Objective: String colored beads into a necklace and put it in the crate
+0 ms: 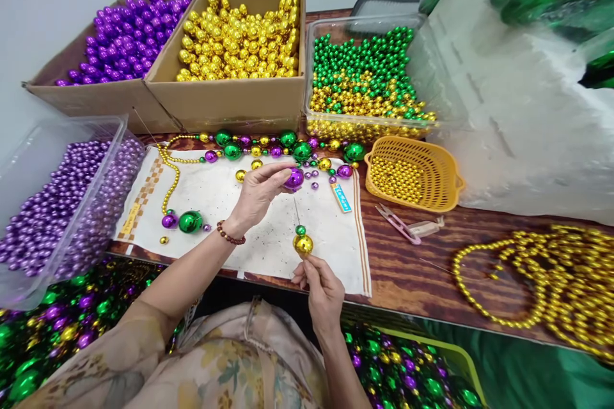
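Between the thumb and fingers of my left hand (pixel 259 195) is a shiny purple bead (pixel 294 179), held over the white cloth (pixel 259 249). My right hand (pixel 322 291) pinches close beneath a large gold bead (pixel 302 245). Above that gold bead sits a small green bead (pixel 300 230), both threaded on a thin upright needle (pixel 296 211). The needle's tip points up just below the purple bead, apart from it. What lies inside the right fingertips is hidden. A strung garland (pixel 302 151) of green, gold and purple beads lies along the cloth's far edge.
Cardboard boxes of purple beads (pixel 129 41) and gold beads (pixel 240 38) stand behind. Clear tubs hold small purple beads (pixel 52 198) and green-and-gold beads (pixel 364 70). A yellow basket (pixel 436 169), pink thread snips (pixel 400 225) and gold strands (pixel 575 287) are to the right.
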A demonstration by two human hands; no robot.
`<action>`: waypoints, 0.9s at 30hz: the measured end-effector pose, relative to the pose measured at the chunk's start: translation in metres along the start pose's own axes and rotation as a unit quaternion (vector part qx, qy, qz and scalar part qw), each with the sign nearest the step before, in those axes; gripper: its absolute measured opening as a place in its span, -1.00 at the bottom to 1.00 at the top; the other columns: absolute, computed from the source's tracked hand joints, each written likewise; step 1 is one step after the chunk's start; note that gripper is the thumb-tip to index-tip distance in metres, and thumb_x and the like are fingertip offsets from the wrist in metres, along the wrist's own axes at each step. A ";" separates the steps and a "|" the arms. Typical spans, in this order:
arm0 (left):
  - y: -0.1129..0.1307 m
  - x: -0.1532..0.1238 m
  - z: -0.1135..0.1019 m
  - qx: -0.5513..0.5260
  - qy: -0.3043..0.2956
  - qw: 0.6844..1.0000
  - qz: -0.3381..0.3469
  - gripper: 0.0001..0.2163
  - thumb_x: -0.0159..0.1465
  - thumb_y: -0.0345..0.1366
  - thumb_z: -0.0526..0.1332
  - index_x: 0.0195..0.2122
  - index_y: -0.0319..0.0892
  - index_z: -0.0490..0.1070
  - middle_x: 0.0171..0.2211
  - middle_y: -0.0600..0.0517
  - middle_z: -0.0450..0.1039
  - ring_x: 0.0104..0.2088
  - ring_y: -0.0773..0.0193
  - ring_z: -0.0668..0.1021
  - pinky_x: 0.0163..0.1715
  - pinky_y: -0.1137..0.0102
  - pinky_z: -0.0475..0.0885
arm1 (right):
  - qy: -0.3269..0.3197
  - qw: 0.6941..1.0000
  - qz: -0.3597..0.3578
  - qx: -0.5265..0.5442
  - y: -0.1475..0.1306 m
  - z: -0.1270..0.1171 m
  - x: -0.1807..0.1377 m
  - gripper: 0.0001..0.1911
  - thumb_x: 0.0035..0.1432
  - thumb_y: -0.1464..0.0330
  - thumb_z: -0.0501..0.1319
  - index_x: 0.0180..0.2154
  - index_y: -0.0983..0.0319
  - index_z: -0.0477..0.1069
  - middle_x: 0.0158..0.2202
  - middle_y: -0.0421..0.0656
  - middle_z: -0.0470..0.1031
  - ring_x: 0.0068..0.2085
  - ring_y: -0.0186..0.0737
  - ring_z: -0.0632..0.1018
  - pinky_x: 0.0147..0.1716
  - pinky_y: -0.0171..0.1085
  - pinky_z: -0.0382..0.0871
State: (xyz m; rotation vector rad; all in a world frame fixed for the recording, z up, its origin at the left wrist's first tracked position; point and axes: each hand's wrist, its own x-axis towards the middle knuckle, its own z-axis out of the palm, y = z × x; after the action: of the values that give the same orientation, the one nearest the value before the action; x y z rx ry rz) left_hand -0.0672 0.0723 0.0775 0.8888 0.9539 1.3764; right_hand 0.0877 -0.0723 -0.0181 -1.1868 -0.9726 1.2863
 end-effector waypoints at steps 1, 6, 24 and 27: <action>0.000 0.000 0.000 -0.006 0.000 1.000 -0.003 -0.77 0.11 -0.13 0.46 -0.23 -0.09 0.64 -0.30 0.01 0.62 -0.35 0.33 0.63 -0.34 0.38 0.61 | 0.002 1.000 0.001 0.000 0.000 0.000 0.000 -0.79 0.32 0.24 0.21 -0.25 0.24 0.51 -0.50 -0.21 0.50 -0.56 -0.34 0.50 -0.58 -0.37 0.37; 0.000 -0.001 -0.001 -0.008 -0.007 1.000 -0.025 -0.74 0.10 -0.11 0.46 -0.25 -0.12 0.64 -0.26 -0.02 0.63 -0.36 0.34 0.62 -0.36 0.41 0.60 | 0.002 1.000 0.004 -0.008 -0.001 0.000 0.001 -0.77 0.32 0.23 0.21 -0.25 0.25 0.51 -0.50 -0.20 0.50 -0.54 -0.31 0.53 -0.59 -0.37 0.36; -0.005 -0.012 0.000 0.059 -0.041 0.997 0.017 -0.76 0.19 -0.12 0.41 -0.17 -0.09 0.64 -0.21 -0.03 0.63 -0.28 0.29 0.62 -0.32 0.37 0.59 | 0.012 1.000 -0.010 0.010 -0.004 0.012 0.006 -0.78 0.33 0.23 0.20 -0.25 0.24 0.50 -0.49 -0.21 0.50 -0.52 -0.32 0.49 -0.53 -0.34 0.37; -0.003 -0.020 0.006 0.083 -0.043 0.994 0.049 -0.80 0.19 -0.18 0.42 -0.17 -0.07 0.65 -0.19 0.00 0.63 -0.24 0.30 0.61 -0.29 0.43 0.57 | 0.024 0.999 -0.020 0.020 -0.004 0.019 0.008 -0.76 0.34 0.22 0.19 -0.25 0.25 0.49 -0.48 -0.20 0.50 -0.51 -0.31 0.50 -0.53 -0.33 0.37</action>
State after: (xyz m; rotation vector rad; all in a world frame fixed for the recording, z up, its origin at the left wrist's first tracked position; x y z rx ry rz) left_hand -0.0599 0.0520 0.0777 1.1237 0.9801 1.3442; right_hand 0.0708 -0.0618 -0.0122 -1.1576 -0.9270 1.2356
